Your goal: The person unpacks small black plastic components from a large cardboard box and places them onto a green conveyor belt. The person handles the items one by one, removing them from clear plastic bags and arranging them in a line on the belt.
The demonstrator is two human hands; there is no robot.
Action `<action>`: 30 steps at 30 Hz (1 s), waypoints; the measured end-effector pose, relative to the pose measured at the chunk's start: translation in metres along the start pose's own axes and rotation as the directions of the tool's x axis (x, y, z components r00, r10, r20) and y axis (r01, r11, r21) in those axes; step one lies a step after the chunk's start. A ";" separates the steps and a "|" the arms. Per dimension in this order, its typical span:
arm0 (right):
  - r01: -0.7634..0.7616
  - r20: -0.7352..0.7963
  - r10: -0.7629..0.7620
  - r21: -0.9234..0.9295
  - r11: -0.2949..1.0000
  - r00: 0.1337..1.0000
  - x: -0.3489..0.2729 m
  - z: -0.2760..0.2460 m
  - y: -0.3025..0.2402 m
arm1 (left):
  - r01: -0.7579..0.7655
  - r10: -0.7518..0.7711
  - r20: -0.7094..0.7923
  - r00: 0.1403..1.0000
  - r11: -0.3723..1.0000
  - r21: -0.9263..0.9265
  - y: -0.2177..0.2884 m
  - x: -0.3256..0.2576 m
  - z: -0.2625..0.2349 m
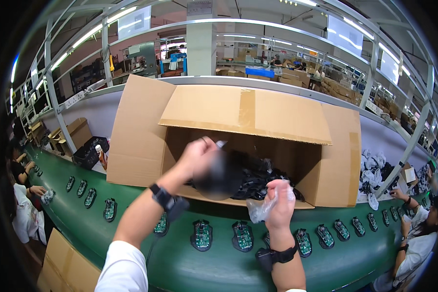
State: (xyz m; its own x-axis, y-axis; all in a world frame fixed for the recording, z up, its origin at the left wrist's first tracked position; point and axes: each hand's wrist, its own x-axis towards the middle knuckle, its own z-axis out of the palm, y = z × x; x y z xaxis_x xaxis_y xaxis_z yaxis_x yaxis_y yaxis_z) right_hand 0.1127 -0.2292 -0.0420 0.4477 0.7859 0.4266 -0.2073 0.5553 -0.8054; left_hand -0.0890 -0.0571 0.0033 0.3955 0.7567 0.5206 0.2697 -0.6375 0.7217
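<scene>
Over the mouth of a large open cardboard box [292,117], my left hand [198,155] is closed at the top edge of a dark rounded thing [220,176], too smeared by motion to name. My right hand [280,202], fingers curled, grips a crumpled clear plastic bag [263,210] in front of the box's right side. Black plastic parts [258,181] lie heaped inside the box, partly hidden by my left hand and the dark thing. Below my hands, mouse bases with green circuit boards [201,235] sit in a row on the green belt [194,270].
More mouse bases [90,198] run along the belt to both sides. A black crate [91,152] and a bottle [101,156] stand left of the box. Crumpled plastic bags [373,170] are piled at right. Co-workers sit at the far left [25,209] and right [418,238].
</scene>
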 end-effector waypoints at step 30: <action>0.277 -0.378 -0.179 0.224 0.934 0.908 -0.012 0.040 0.021 | -0.261 0.253 -0.370 0.894 0.965 0.030 0.031 -0.076 0.025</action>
State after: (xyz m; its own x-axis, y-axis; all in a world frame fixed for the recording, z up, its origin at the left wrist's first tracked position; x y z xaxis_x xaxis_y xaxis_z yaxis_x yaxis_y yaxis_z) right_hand 0.0680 -0.2160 -0.0475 0.7726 0.5118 0.3758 -0.2646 0.7975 -0.5421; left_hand -0.0889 -0.1383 -0.0252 0.0974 0.5687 0.8168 0.1832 -0.8169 0.5469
